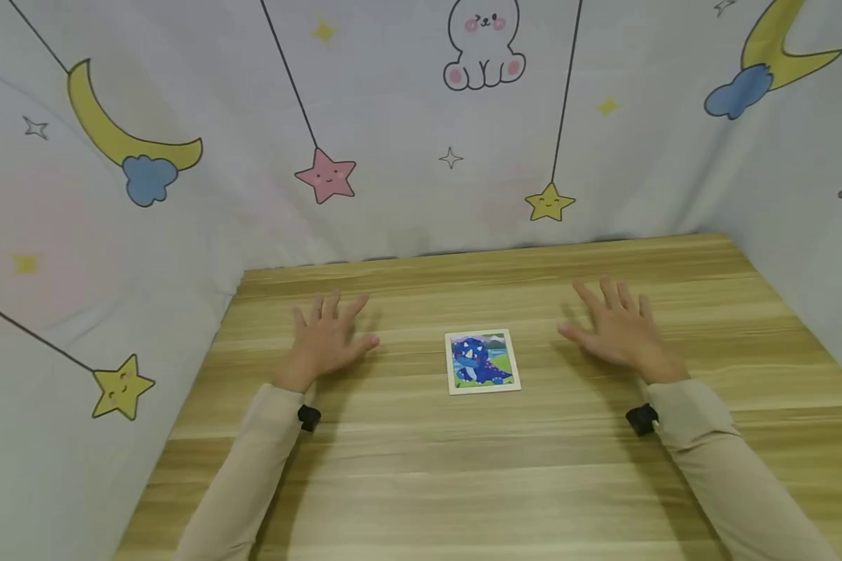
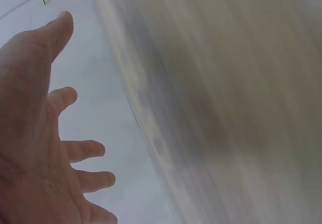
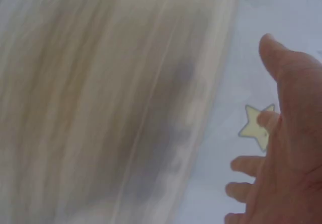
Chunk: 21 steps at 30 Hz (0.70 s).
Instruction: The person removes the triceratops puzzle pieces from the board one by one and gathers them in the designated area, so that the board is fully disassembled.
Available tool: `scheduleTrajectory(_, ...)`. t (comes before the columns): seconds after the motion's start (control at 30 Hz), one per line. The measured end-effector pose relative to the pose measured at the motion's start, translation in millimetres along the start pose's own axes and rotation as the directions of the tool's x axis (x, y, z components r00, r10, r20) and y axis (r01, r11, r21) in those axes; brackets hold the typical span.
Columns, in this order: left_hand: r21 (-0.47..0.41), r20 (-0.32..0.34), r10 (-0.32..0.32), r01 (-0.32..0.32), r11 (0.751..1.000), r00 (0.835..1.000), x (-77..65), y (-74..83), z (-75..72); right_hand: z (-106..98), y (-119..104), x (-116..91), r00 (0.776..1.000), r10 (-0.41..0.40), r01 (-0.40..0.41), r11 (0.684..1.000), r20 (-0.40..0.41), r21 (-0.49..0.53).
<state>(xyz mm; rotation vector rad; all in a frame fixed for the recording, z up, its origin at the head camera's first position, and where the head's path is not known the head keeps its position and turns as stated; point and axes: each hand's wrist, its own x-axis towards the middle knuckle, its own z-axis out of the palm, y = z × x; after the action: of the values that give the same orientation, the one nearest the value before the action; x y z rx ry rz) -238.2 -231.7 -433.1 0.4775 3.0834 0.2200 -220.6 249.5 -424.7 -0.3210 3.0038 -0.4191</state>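
A small picture card [image 1: 482, 361] with a white border lies flat near the middle of the table, showing a blue cartoon dinosaur in a green landscape. To its left my left hand [image 1: 328, 339] hovers with fingers spread, holding nothing. On the other side my right hand [image 1: 619, 331] is likewise spread and holds nothing. Both hands are apart from the card. In the left wrist view the left hand [image 2: 30, 128] shows its palm and thumb over blurred wood. The right hand [image 3: 297, 128] appears at the right edge of its own wrist view, fingers extended.
The wood-grain table [image 1: 421, 467] ends at a pale curtain [image 1: 407, 210] printed with stars, moons and a bear. More curtain stands along the left and right sides. A small black device sits at each wrist, by the beige sleeves [image 1: 716, 444].
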Motion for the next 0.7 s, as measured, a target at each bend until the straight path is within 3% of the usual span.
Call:
scheduleTrajectory(0.23,0.024,-0.001,0.12,-0.12,0.992,0.993,7.8,35.5,3.0,7.4,-22.8,13.4,0.994,-0.096,0.097,0.995,-0.06,0.013)
scheduleTrajectory(0.37,-0.005,0.003,0.18,-0.18,0.984,0.984,14.3,53.5,6.0,14.8,-40.1,23.2,0.978,-0.185,0.19,0.981,-0.095,0.046)
scheduleTrajectory(0.53,-0.051,0.025,0.243,-0.242,0.969,0.97,21.5,70.1,14.4,24.9,-61.6,32.4,0.951,-0.296,0.301,0.952,-0.086,0.052)
scheduleTrajectory(0.7,-0.053,0.041,0.268,-0.266,0.962,0.962,28.3,80.9,18.0,31.6,-85.1,41.1,0.941,-0.332,0.337,0.938,-0.062,0.087)
